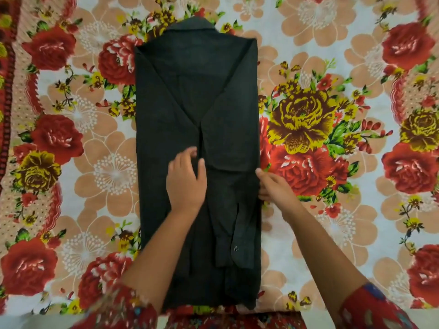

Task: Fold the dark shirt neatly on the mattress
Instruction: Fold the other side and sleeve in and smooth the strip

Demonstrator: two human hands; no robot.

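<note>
From the head view I see the dark shirt [197, 162] lying lengthwise in the middle of the mattress [332, 67], collar at the far end. Both sides and both sleeves are already folded in, so it makes a long narrow strip.

My left hand [186, 181] lies flat and open on the middle of the cloth and grips nothing. My right hand [273, 186] is at the shirt's right edge; its fingers curl at the fabric, but I cannot tell if they pinch it.

I judge this to be the smoothing step. The next move calls for taking the near hem with both hands and carrying it up toward the collar, edges kept straight.
</note>
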